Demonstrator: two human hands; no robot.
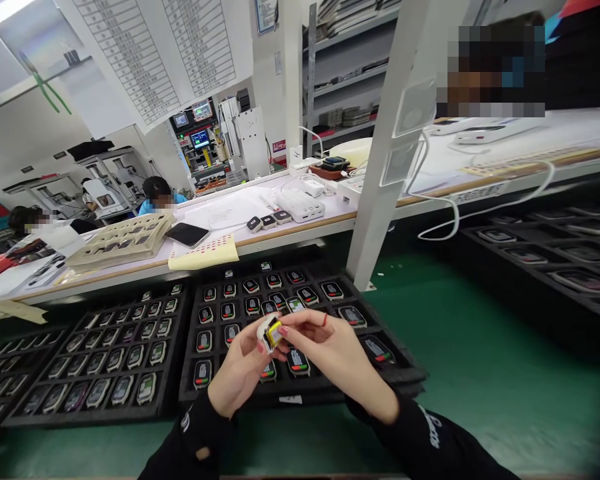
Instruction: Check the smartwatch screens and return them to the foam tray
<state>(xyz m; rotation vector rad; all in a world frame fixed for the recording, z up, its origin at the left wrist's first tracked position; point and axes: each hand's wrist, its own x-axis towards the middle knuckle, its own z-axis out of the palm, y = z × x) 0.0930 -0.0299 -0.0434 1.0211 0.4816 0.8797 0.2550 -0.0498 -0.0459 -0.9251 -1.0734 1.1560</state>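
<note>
Over the middle foam tray (184,383), both hands hold a small opened smartwatch (265,328) with a pale rounded shell and black parts inside. My left hand (237,373) is closed around its left side, with the thumb at the lower edge. A yellow, battery-like block (276,333) shows at its open side. My right hand (325,343) pinches at this block, its thumb on the near face. The fingers cover part of the watch. Below them lie several smartwatches (203,341) with lit screens in the tray slots.
More black trays of watches (97,392) stand to the left and far right over a green surface (475,347). Behind is a white bench shelf with a phone (187,234), a cream tray (117,250) and a white charger box (300,204). A grey post (380,153) rises right of centre.
</note>
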